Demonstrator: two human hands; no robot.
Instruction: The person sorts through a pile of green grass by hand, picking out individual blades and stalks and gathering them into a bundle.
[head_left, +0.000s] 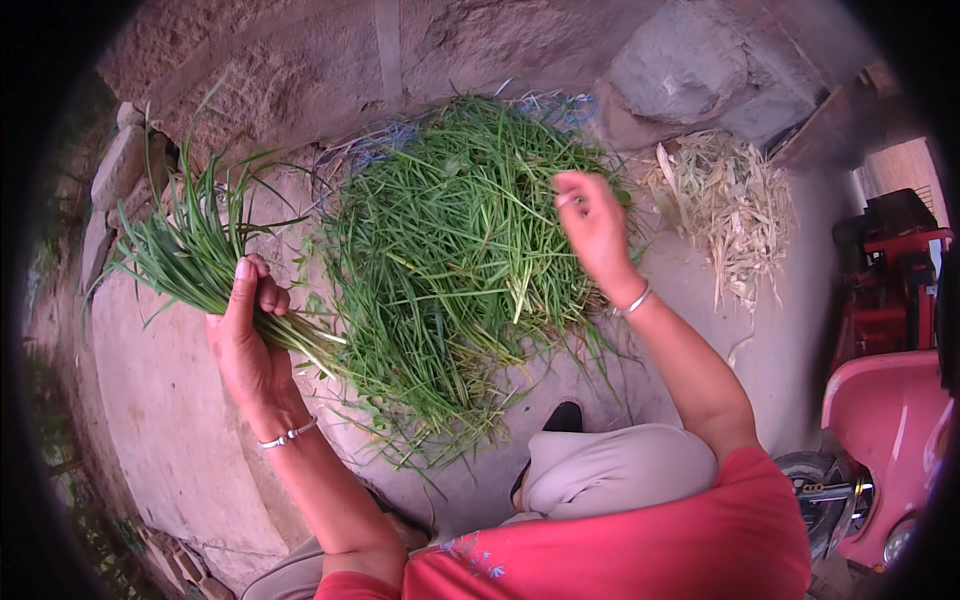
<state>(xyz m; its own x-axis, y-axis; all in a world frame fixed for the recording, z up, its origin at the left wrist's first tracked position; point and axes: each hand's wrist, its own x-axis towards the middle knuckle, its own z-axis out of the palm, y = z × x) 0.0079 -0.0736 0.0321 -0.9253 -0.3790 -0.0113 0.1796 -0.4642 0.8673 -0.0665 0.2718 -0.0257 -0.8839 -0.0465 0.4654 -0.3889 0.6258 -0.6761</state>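
Note:
My left hand (255, 330) is closed around a bundle of long green leafy stalks (202, 259), its leaves fanning up and left and its pale stem ends pointing right. In front of me a large heap of cut green grass (450, 240) lies on the concrete floor. My right hand (589, 217) hovers over the heap's right side, fingers bent and slightly blurred; no stalk shows in it. Both wrists wear silver bangles.
Dry pale husks (742, 210) lie to the heap's right. A rough stone wall (300, 67) and a big grey rock (690, 67) stand behind. Blue strands (382, 142) show at the heap's back edge. At right is a red scooter (892, 435); stacked stones (116, 169) stand at left.

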